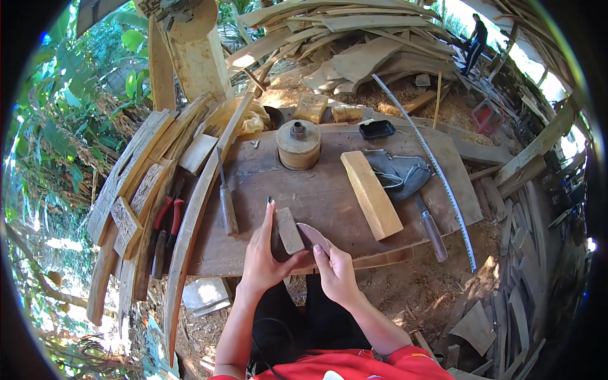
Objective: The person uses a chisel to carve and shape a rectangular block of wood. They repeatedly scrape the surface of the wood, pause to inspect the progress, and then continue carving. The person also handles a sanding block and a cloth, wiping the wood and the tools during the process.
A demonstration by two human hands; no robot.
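Observation:
My right hand [334, 273] pinches a thin, curved, pinkish-brown sheet of sandpaper [312, 237] between thumb and fingers. Beside it, a small grey-brown block [291, 232] sits at the near edge of the workbench [266, 190]. My left hand [263, 259] is spread along the block's left side, fingers stretched forward and thumb reaching under its near end. Whether the left hand bears any of the block's weight is unclear. A wood-handled file or chisel [228, 209] lies left of my hands. To the right rests a pale rectangular wood block [372, 195].
A round spindle-topped piece [298, 145], a black tray [377, 130], a dark cloth [402, 174], a wood-handled tool [432, 231] and a long measuring strip [430, 161] are on the bench. Long boards [196, 215] and red-handled pliers [170, 218] lie left. A person [475, 44] stands far right.

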